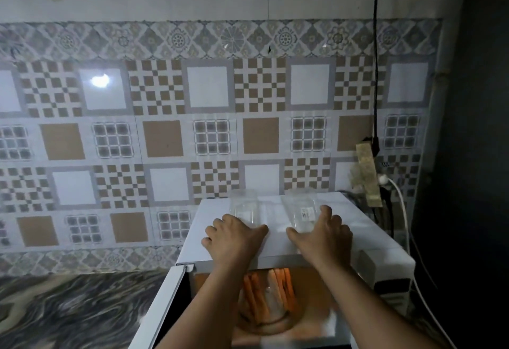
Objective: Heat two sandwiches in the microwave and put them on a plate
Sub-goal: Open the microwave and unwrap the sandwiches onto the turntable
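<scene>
Sandwiches [265,297] inside open microwave [278,241] | 2 hands [234,234] on top edge

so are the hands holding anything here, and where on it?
Each hand is on a clear glass standing on the microwave: left hand at the left glass, right hand at the right glass, both near the base. Whether they grip cannot be told.

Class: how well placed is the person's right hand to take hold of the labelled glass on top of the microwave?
Probably yes: the right hand already lies against the labelled glass on the microwave top, with nothing between them. Whether the fingers grip it yet is unclear.
</scene>
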